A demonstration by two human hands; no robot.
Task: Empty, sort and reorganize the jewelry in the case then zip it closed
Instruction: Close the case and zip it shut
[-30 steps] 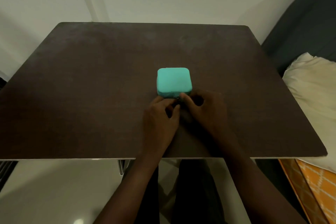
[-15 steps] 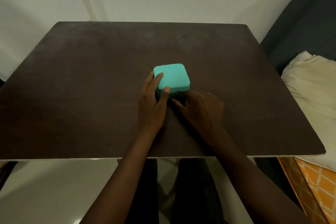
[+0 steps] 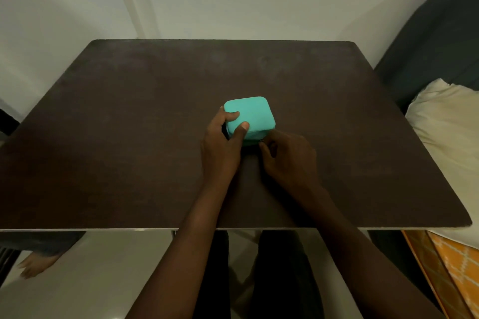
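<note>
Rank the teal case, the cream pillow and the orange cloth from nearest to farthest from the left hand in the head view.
1. Teal case: gripped by the left hand, table centre.
2. Cream pillow: off the table's right edge.
3. Orange cloth: lower right corner, below the table edge.

Both hands crowd the turquoise jewelry case (image 3: 250,116): the left hand (image 3: 221,146) wraps its left side and top, the right hand (image 3: 289,156) blocks its near-right corner. Beyond and to either side of the hands the dark tabletop (image 3: 129,124) lies bare. Far right of the right hand, a cream pillow (image 3: 448,124) borders the table edge.
</note>
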